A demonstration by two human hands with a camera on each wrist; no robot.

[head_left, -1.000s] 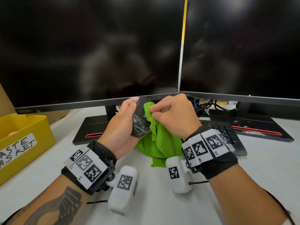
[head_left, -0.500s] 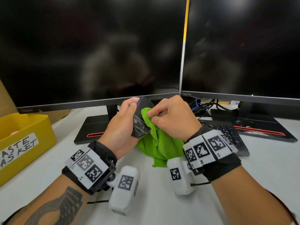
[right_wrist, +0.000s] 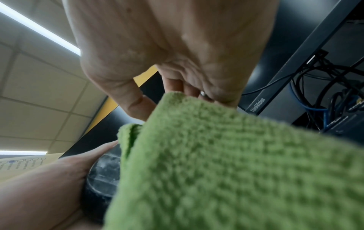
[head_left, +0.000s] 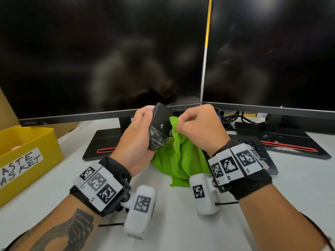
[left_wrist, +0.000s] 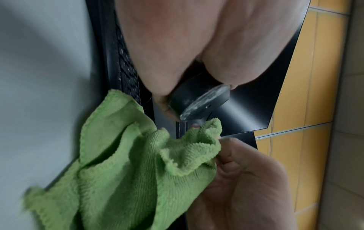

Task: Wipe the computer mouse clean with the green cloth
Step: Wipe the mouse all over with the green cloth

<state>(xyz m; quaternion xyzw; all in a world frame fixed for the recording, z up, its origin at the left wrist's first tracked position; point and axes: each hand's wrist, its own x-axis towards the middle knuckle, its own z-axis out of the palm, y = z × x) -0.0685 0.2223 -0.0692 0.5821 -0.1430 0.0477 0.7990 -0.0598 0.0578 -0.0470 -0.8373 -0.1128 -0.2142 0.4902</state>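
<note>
My left hand [head_left: 139, 134] grips a black computer mouse [head_left: 159, 129] and holds it upright above the desk, its smudged, dusty face turned toward me. The mouse [left_wrist: 199, 102] shows whitish marks in the left wrist view too. My right hand [head_left: 197, 127] pinches the top corner of the green cloth [head_left: 181, 156] right beside the mouse. The rest of the cloth [left_wrist: 128, 163] hangs down to the desk. In the right wrist view the cloth [right_wrist: 226, 163] fills the lower frame and covers part of the mouse [right_wrist: 104, 171].
Two dark monitors [head_left: 108, 60] stand close behind my hands on black bases [head_left: 103, 144]. A yellow waste basket [head_left: 27, 151] sits at the left. A black keyboard [head_left: 261, 153] lies behind my right wrist, with cables [head_left: 233, 118] further back.
The right hand has slid the cloth's pinched corner from the middle of the mouse out to its right edge, so more of the dirty face shows. The left hand keeps its grip.
</note>
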